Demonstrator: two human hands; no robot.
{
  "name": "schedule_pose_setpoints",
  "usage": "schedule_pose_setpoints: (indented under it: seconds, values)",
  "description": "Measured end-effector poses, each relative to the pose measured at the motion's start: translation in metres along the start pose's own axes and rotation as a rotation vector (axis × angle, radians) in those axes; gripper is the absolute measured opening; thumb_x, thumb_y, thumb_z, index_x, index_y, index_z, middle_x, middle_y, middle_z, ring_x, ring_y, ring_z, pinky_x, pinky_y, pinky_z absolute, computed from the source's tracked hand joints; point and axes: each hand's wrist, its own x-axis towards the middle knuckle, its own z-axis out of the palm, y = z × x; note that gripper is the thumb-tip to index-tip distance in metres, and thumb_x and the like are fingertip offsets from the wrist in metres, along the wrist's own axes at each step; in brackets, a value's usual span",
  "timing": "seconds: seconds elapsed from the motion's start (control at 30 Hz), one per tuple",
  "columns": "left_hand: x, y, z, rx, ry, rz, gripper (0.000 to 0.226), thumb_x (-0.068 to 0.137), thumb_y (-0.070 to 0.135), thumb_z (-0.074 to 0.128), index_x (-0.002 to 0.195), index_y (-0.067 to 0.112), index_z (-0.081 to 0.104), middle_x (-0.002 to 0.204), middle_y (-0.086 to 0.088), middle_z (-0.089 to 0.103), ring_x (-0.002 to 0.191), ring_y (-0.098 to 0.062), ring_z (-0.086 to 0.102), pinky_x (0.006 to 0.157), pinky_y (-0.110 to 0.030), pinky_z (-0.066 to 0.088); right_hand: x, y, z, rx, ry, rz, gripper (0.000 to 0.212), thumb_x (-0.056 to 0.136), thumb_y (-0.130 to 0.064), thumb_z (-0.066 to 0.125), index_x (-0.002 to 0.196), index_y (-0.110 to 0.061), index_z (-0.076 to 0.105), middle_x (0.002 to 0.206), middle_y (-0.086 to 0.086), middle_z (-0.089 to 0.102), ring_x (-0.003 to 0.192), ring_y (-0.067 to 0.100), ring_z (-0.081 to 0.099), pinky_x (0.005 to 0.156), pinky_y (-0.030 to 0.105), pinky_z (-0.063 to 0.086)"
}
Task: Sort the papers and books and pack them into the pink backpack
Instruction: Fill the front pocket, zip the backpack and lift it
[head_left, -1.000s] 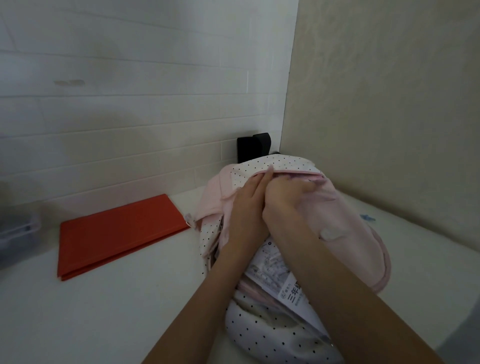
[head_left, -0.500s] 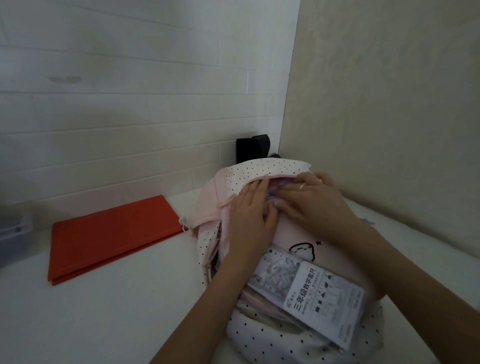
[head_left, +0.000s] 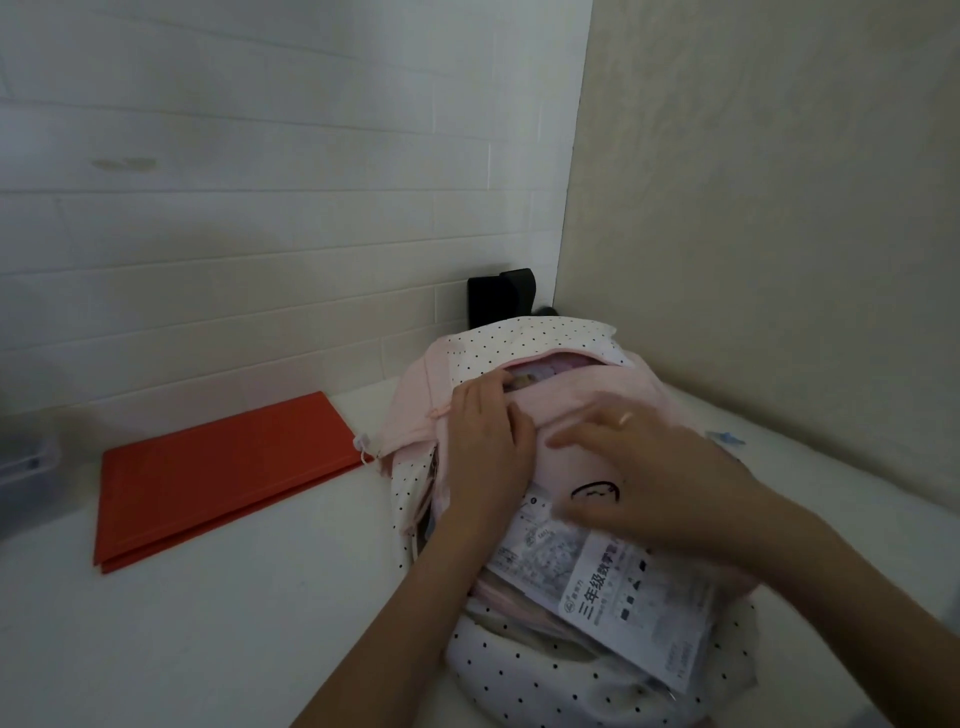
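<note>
Table (head_left: 208, 623) is white and runs into a corner: tiled wall at the back, plain wall on the right.

Backpack (head_left: 571, 410) lies flat near that corner, pink front face up and dotted lining showing. Its long axis runs away from the person. The top opening is at the far end, the base at the near edge. The opening gapes slightly and coloured edges show inside; I can't tell what they are.

Red folder (head_left: 218, 478) lies flat on the table, left of the backpack and close to it. It isn't packed. Its long edge runs diagonally, with the far corner just beside the backpack's left side.

Printed sheet (head_left: 613, 587) sticks out of a lower gap in the backpack, towards the near right. Part is tucked in and part hangs out.

Left hand (head_left: 483, 457) lies flat on the backpack's left side. The fingers are fairly straight and the tips sit at the lip of the opening. It is pressing, not gripping.

Right hand (head_left: 660, 478) is spread over the pink front panel, fingers extended and pointing left. It's blurred. It holds nothing, and I can't tell if it touches the panel.

Black block (head_left: 501, 296) stands against the back wall just behind the backpack. A grey bin (head_left: 26, 467) sits at the far left edge.

Judgement: the folder goes in next. The left hand is nearer to it. It'd have to turn in line with the backpack's axis and enter from the far end. The wall and block crowd that end, and the loose sheet could snag.
</note>
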Motion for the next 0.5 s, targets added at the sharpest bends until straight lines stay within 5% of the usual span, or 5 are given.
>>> schedule_pose_setpoints:
  seconds: [0.1,0.23,0.37,0.5]
  values:
    - [-0.001,0.001,0.0,0.008,0.028,0.024,0.019,0.082,-0.001,0.055,0.1,0.002,0.057,0.099,-0.01,0.059,0.096,-0.024,0.049,0.084,-0.037,0.043,-0.025,-0.016,0.024,-0.094,-0.186,0.005,0.096,0.053,-0.08,0.058,0.134,-0.053,0.013,0.124,-0.008,0.029,0.108,0.017,0.046,0.077,0.031,0.039]
    - [-0.006,0.001,-0.007,0.133,0.037,-0.018,0.027,0.08,0.011,0.056,0.106,0.002,0.056,0.105,-0.012,0.057,0.1,-0.029,0.048,0.086,-0.039,0.04,-0.017,-0.017,0.032,0.079,-0.262,0.071,0.108,0.056,-0.059,0.079,0.139,-0.047,0.011,0.128,-0.003,0.034,0.111,0.018,0.045,0.083,0.029,0.039]
    - [-0.007,-0.019,-0.024,-0.035,-0.114,-0.321,0.023,0.092,0.023,0.05,0.111,0.01,0.054,0.109,-0.004,0.053,0.103,-0.021,0.048,0.082,-0.027,0.033,-0.019,0.006,0.01,0.382,-0.373,0.129,0.089,0.064,-0.044,0.081,0.131,-0.058,0.025,0.113,-0.028,0.044,0.089,-0.002,0.056,0.067,0.014,0.044]
    - [-0.005,-0.033,-0.045,-0.162,-0.222,-0.323,0.013,0.091,0.019,0.054,0.097,0.019,0.065,0.092,0.007,0.064,0.086,-0.009,0.058,0.068,-0.016,0.038,-0.031,0.028,-0.006,0.893,-0.306,0.243,0.059,0.077,-0.022,0.077,0.124,-0.046,0.051,0.099,-0.002,0.072,0.077,0.019,0.072,0.065,0.03,0.059]
